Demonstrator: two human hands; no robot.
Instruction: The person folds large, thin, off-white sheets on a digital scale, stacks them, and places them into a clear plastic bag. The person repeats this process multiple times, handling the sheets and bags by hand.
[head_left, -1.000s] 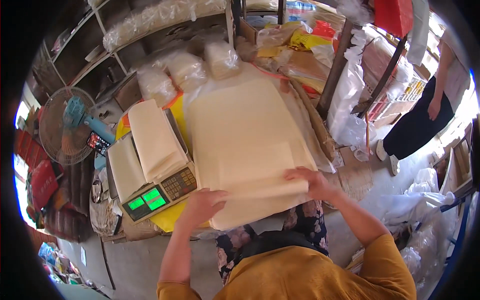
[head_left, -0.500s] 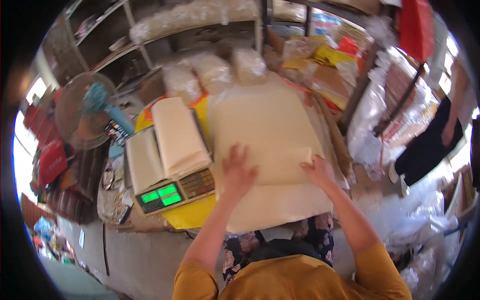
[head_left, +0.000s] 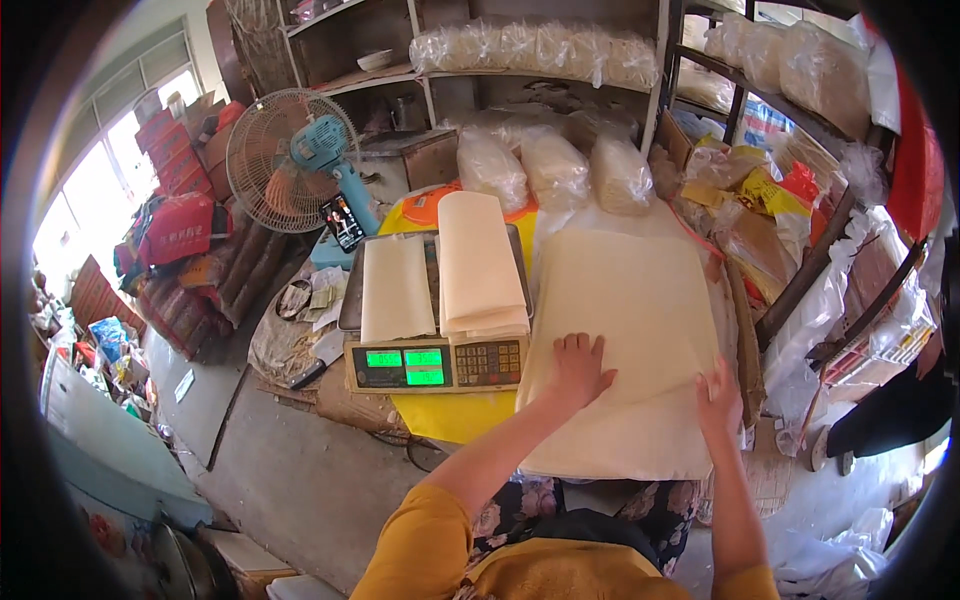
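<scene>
A stack of large, thin cream sheets lies in front of me. My left hand rests flat on it near the left side, fingers spread. At the right edge of the stack is my right hand, its fingers stretched out and its thumb touching the sheet edge, where a slight crease runs. To the left stands a digital scale with a lit green display. On its pan lie a folded bundle of cream sheets and a flatter folded one. Neither hand touches the scale.
Filled clear plastic bags stand behind the stack. A blue fan, a phone and a knife are left of the scale. Shelves hold more bags. At right are a metal frame and a person's dark-clad legs.
The view has swung left, so everything sits further right in it. My right hand's fingers, curled at the sheet edge before, are now straighter. My left hand stays on the sheets.
</scene>
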